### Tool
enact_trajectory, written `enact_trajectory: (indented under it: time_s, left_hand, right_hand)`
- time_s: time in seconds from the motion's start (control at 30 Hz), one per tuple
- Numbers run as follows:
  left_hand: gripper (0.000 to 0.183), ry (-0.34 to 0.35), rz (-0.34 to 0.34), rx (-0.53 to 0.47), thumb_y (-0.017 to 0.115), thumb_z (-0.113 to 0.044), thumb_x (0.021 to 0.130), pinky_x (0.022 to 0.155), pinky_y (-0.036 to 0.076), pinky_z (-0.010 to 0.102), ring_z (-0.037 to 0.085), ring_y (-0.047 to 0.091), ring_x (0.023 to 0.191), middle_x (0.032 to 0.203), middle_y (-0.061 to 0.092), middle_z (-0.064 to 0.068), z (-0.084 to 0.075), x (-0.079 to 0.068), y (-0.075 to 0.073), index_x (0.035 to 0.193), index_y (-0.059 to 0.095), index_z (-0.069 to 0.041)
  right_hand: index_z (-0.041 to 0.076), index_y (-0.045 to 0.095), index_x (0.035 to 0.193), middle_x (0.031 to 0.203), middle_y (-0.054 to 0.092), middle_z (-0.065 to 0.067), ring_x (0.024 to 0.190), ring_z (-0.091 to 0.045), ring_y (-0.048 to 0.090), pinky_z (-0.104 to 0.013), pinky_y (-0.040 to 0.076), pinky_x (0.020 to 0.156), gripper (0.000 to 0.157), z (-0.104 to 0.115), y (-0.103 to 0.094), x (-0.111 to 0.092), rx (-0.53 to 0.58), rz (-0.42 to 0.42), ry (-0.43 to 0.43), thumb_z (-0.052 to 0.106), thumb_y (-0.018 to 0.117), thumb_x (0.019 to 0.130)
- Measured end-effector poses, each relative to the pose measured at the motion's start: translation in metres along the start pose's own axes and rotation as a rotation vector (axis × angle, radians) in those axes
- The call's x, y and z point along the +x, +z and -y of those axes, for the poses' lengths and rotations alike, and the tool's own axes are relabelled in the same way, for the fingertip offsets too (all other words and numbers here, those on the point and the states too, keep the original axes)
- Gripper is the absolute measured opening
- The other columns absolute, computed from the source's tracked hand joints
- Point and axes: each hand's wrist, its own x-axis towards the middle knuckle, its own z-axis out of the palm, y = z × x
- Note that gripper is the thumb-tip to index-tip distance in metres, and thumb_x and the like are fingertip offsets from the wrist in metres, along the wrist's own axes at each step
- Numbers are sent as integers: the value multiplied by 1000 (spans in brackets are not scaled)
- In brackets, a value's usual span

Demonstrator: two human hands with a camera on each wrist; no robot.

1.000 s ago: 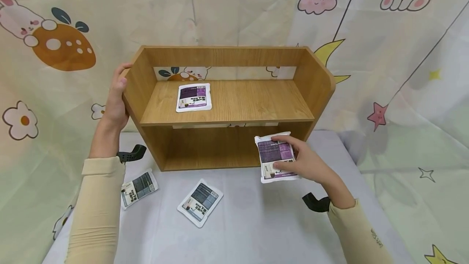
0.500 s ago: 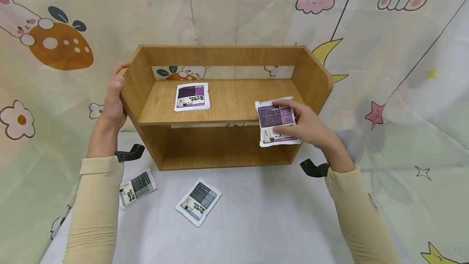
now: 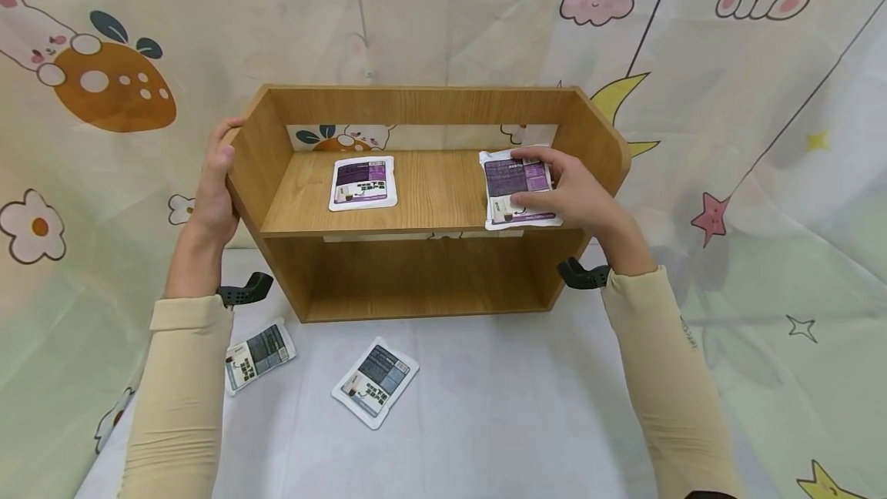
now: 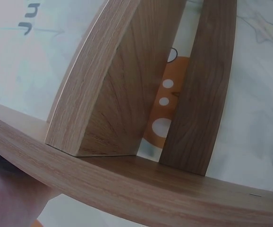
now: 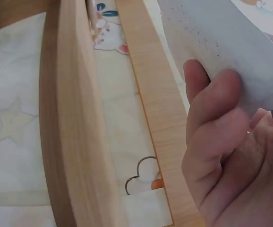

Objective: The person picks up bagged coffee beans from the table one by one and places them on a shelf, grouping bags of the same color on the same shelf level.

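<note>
My right hand pinches a white pouch with a purple label over the right part of the top board of a small wooden shelf. In the right wrist view the plain pale back of that pouch shows above curled fingers. Whether the pouch touches the board, I cannot tell. A like purple-labelled pouch lies flat on the left of the same board. My left hand grips the shelf's left side panel; in the left wrist view only part of the hand shows behind the wood.
Two white pouches with grey-blue labels, one at the left and one nearer the middle, lie on the white table cloth before the shelf. A printed curtain hangs behind. The lower compartment has an open front.
My right hand has lifted the purple-labelled pouch from in front of the lower compartment up and back over the top board. The left hand keeps its grip on the side panel.
</note>
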Motion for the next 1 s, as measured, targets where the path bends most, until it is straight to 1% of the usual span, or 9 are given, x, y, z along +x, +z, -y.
enact_trajectory:
  time_s: [0.13, 0.3, 0.53, 0.67, 0.87, 1.0]
  left_hand:
    - [52, 2, -1, 9, 46, -39, 91, 85, 21, 41, 25, 30, 114, 135, 33, 9, 0, 0, 0, 140, 40, -23]
    - [52, 8, 3, -6, 46, -38, 91, 84, 21, 41, 26, 31, 113, 134, 33, 10, -1, -1, 0, 140, 41, -21]
    - [52, 8, 7, -34, 47, -39, 91, 83, 22, 41, 26, 32, 111, 134, 33, 12, -1, -1, 1, 139, 42, -21]
    - [52, 18, 14, -64, 48, -39, 90, 83, 22, 41, 28, 34, 110, 132, 34, 14, 1, 0, 1, 138, 43, -18]
    - [52, 10, 15, -50, 49, -39, 90, 82, 22, 41, 27, 33, 110, 133, 34, 13, 1, 2, 0, 139, 43, -20]
    - [52, -1, 17, -49, 48, -39, 90, 82, 22, 41, 27, 33, 109, 132, 34, 13, 0, 0, -2, 139, 43, -20]
  right_hand:
    - [27, 50, 141, 132, 47, -6, 111, -26, 47, -35, 46, 86, 65, 2, -1, 13, 2, 19, 29, 30, 78, 83]
    - [28, 48, 143, 139, 42, -4, 116, -26, 43, -38, 43, 92, 68, 0, 0, 29, 12, 46, 66, 34, 78, 82]
    - [29, 49, 141, 132, 44, -5, 115, -26, 43, -35, 47, 88, 69, -8, 2, 49, 95, 74, 144, 35, 80, 80]
    - [27, 49, 142, 134, 43, -6, 117, -27, 42, -34, 46, 89, 71, -11, 1, 56, 116, 84, 174, 33, 81, 79]
    - [25, 49, 142, 138, 39, -6, 120, -27, 38, -37, 41, 93, 70, -17, 1, 61, 119, 91, 196, 32, 81, 80]
    - [24, 47, 143, 138, 38, -8, 120, -27, 37, -37, 39, 94, 69, -24, 4, 64, 140, 114, 212, 30, 79, 82]
